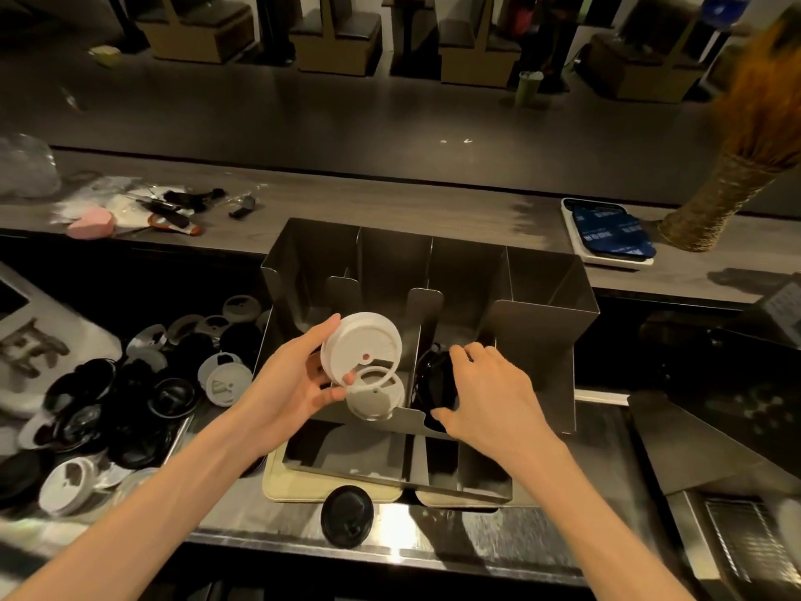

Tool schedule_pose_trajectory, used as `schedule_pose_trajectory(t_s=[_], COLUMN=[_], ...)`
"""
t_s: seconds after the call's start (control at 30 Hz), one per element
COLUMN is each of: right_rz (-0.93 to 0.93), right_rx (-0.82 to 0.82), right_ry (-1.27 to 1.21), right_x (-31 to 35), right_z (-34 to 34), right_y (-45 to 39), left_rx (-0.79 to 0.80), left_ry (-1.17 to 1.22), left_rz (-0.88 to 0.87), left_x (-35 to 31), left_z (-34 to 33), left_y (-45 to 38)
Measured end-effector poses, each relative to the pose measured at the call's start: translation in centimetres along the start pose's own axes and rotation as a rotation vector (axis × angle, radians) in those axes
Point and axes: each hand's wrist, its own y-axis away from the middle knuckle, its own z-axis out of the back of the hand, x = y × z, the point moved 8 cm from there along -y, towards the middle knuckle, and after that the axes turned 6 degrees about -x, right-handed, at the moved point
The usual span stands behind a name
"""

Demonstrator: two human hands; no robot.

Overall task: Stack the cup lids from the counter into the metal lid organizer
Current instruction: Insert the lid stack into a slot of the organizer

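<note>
The job looks barely begun. The metal lid organizer (pixel 433 323) stands in the middle of the steel counter (pixel 542 531), its four upright compartments mostly bare. The left hand (pixel 294 383) holds a white cup lid (pixel 362 347) by its rim, thumb at the near edge and fingers curled behind the far edge, tilted over the second compartment from the left. Just below it a second white lid (pixel 375 394) already sits in that compartment, apparently the only one there. The right hand (pixel 490 392) reaches into the third compartment with fingers and thumb curved around a black lid (pixel 435 383), which lies low in that slot; whether others lie beneath it I cannot tell. The far-left and far-right compartments show no lids. Most of the work remains: a large heap of black and white lids (pixel 121 401) is spread over the counter to the left of the organizer, and a single black lid (pixel 346 516) lies apart on the near edge of the counter, just in front of the organizer's base.
</note>
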Motion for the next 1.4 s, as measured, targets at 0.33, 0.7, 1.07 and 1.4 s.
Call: schedule_pose_trajectory(t_s=[0.33, 0.7, 1.07, 1.4], right_rz=[-0.009, -0.005, 0.042, 0.047], right_rx=[0.194, 0.313, 0.274, 0.266], right_ry=[0.091, 0.016, 0.015, -0.043], right_x=[0.3, 0.0, 0.0, 0.3], right_z=[-3.0, -6.2, -6.4, -5.8], right_y=[-2.1, -3.1, -3.5, -3.0], left_rx=[-0.001, -0.028, -0.014, -0.046], left_ry=[-0.011, 0.042, 0.064, 0.050], left_rz=[-0.026, -0.007, 0.001, 0.003], left_x=[-0.2, -0.1, -0.4, -0.1], left_z=[0.8, 1.6, 1.8, 2.4], left_y=[-0.4, -1.2, -0.8, 0.0])
